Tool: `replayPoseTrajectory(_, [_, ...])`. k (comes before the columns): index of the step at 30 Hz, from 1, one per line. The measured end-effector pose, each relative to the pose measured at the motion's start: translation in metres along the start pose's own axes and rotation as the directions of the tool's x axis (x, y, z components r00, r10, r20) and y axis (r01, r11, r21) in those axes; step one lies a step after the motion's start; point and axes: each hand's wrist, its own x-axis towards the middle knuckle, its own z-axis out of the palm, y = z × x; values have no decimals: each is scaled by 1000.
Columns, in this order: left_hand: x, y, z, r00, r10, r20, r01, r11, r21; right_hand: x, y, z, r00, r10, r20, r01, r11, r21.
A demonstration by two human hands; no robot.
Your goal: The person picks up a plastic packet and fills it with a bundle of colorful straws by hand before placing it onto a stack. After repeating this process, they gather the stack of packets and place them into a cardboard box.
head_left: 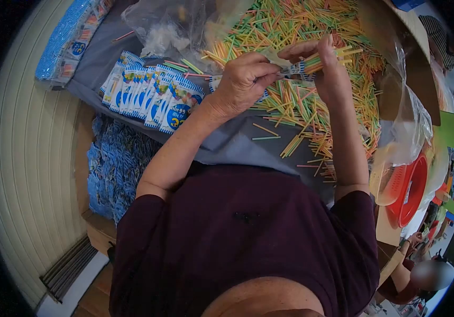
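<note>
My left hand pinches one end of a small blue-and-white striped packet. My right hand is closed round a bundle of yellow and orange sticks, whose far ends stick out past the fingers. The bundle's near end meets the packet between the two hands; how far it sits inside is hard to make out. A row of blue-and-white printed packets lies overlapping left of my left hand. Behind and below the hands spreads a large pile of coloured sticks.
Clear plastic bags lie at the top. A striped bundle of packets is at upper left, above a box of blue wrappers. A red basket stands at right, with another person at lower right.
</note>
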Motion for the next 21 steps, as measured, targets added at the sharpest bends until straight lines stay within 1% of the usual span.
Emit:
replayPoseTrajectory(1, [0,1,0,1000,-2,0,2,1000,2,2,-1,-1,1000,-10,27,15,985,-173])
replayPoseTrajectory(2, [1,3,0,999,-39,15,40,999,-17,4,-5,1,1000,-10,28,15,985,-171])
replayPoseTrajectory(3, [2,4,0,997,-76,28,77,996,-35,5,-9,4,999,27,38,-16,962,-271])
replayPoseTrajectory(4, [1,2,4,997,-76,25,77,996,-33,6,-13,7,997,64,44,-43,928,-370])
replayPoseTrajectory(5, [-2,-3,10,980,-199,-22,187,948,-259,7,-15,11,997,63,49,-40,928,-370])
replayPoseTrajectory(6, [0,-2,12,945,-324,-41,267,838,-476,7,-17,15,999,7,53,15,921,-389])
replayPoseTrajectory(7, [0,-1,12,945,-323,-46,265,840,-473,10,-17,20,997,-50,57,69,911,-407])
replayPoseTrajectory(8, [-1,1,11,896,-444,29,364,695,-620,13,-15,24,997,-51,62,72,911,-406])
replayPoseTrajectory(9, [0,3,9,832,-540,126,444,513,-735,16,-11,29,994,-108,-28,96,954,-283])
replayPoseTrajectory(10, [2,4,8,832,-541,125,444,514,-734,18,-9,31,981,-150,-126,130,979,-157])
replayPoseTrajectory(11, [4,4,7,824,-546,148,447,468,-762,19,-8,28,981,-148,-127,128,979,-156])
replayPoseTrajectory(12, [4,4,8,816,-552,172,449,419,-789,21,-9,22,989,-135,-54,122,973,-199])
replayPoseTrajectory(13, [4,5,10,814,-554,176,452,414,-790,20,-9,18,993,-116,19,117,963,-241])
replayPoseTrajectory(14, [4,5,13,854,-499,149,440,538,-719,19,-10,18,994,-111,16,112,964,-242])
replayPoseTrajectory(15, [5,6,14,890,-437,130,413,652,-636,17,-11,19,997,-60,44,71,950,-305])
replayPoseTrajectory(16, [5,8,14,889,-440,129,414,651,-636,17,-11,21,997,-8,71,34,930,-366])
replayPoseTrajectory(17, [3,12,12,889,-433,152,437,700,-565,19,-7,22,997,-4,74,31,931,-363])
replayPoseTrajectory(18, [2,15,10,886,-429,176,457,743,-489,22,-2,24,980,-162,116,192,920,-342])
replayPoseTrajectory(19, [-2,11,12,883,-435,174,461,741,-488,23,0,27,937,-316,152,349,883,-314])
replayPoseTrajectory(20, [-5,3,14,890,-436,136,444,757,-479,19,-3,29,937,-314,154,347,885,-310])
replayPoseTrajectory(21, [-5,2,14,895,-434,100,427,773,-469,14,-13,33,939,-307,153,343,851,-399])
